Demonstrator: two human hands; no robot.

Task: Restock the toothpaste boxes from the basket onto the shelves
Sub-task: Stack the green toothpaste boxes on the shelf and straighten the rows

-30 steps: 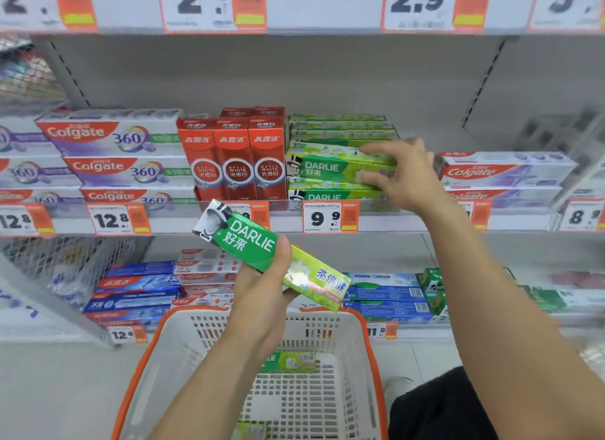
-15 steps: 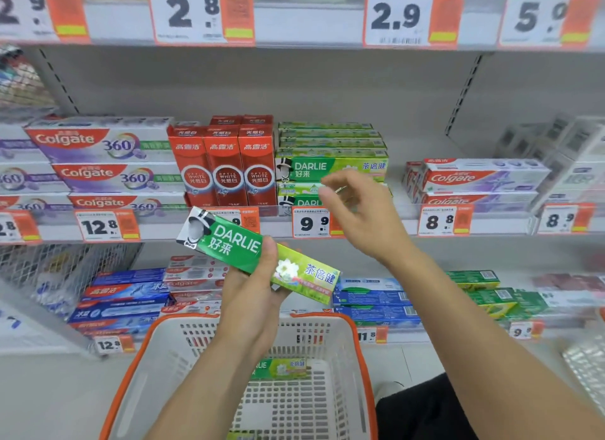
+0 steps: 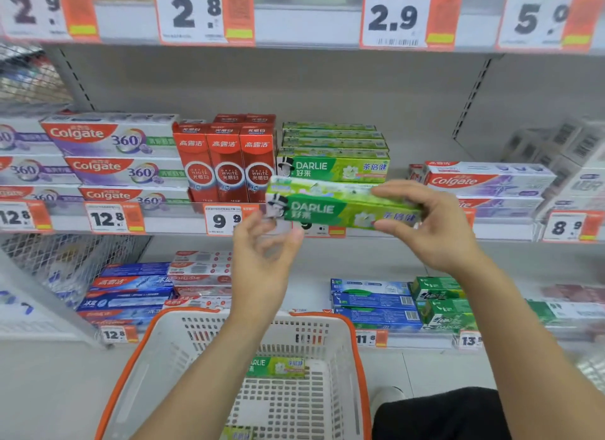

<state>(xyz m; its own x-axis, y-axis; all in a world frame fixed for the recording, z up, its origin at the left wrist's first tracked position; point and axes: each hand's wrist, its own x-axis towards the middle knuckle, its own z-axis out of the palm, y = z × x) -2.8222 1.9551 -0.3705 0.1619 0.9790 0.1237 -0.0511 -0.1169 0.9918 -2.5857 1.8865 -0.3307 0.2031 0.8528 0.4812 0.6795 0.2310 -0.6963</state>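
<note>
A green box (image 3: 340, 207) is being gripped by the right hand (image 3: 432, 230); the left hand (image 3: 262, 253) is being held loose. It likely needs sliding onto the green stack (image 3: 334, 151) next.

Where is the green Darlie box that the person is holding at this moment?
In the head view, the Darlie box is at centre, held level by the right hand before the Darlie stack, right of the red boxes.

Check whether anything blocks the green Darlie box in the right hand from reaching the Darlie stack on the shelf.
Nothing visible does. The right hand holds the Darlie box level, just in front of the Darlie stack. The left hand is below the box's left end, and the red boxes stand left of the stack.
</note>
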